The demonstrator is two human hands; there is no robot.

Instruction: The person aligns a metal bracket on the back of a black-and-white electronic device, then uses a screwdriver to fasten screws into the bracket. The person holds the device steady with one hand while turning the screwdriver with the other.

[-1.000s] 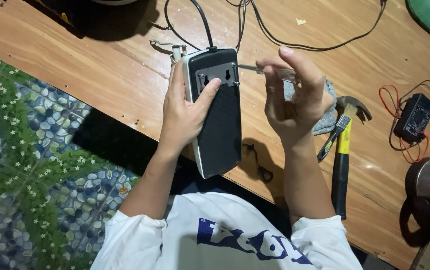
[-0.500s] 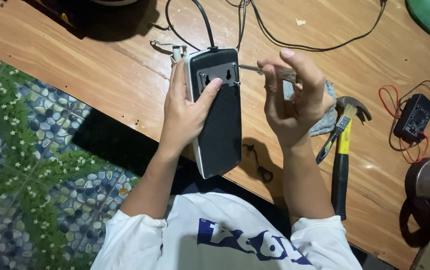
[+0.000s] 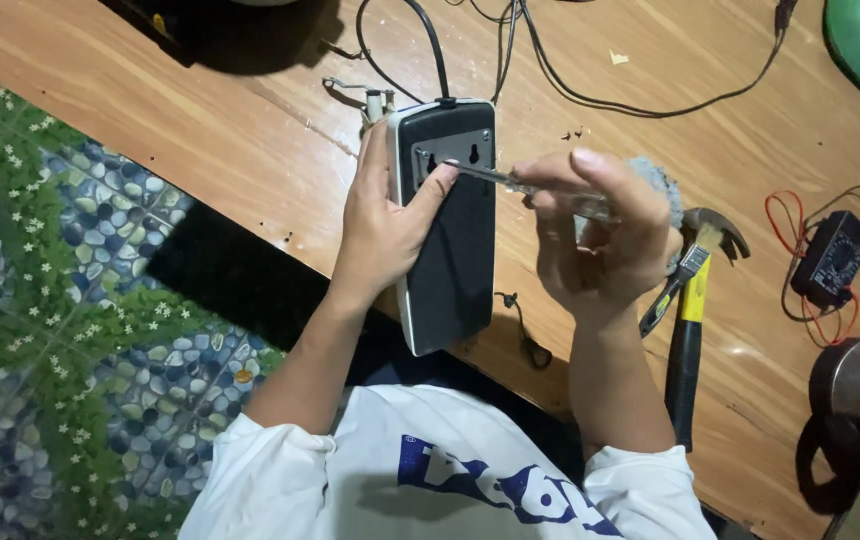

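Head view: left hand (image 3: 382, 232) grips the black, white-edged device (image 3: 447, 225) from its left side, thumb laid across the back near the grey mounting plate (image 3: 447, 152). The device is held over the near edge of the wooden tabletop (image 3: 200, 130), cable end pointing away from the person, black cable (image 3: 430, 45) trailing off across the wood. Right hand (image 3: 600, 245) is closed around a clear-handled screwdriver (image 3: 510, 182), tip sitting at the left side of the plate, right by the thumb.

To do this step well, my read: keep the shaft square to the screw head, press in before turning, and keep the thumb clear of the tip in case it slips. Bracing the device's lower end against the tabletop edge would stop it rocking.

Versus half a second ago: almost nothing. Same grip on both hands, device at the same angle, driver tip at the same spot on the plate. Any turning is too small to make out.

Also on the tabletop: yellow-and-black hammer (image 3: 688, 330) just right of the right hand, black multimeter (image 3: 830, 260) with red leads further right.
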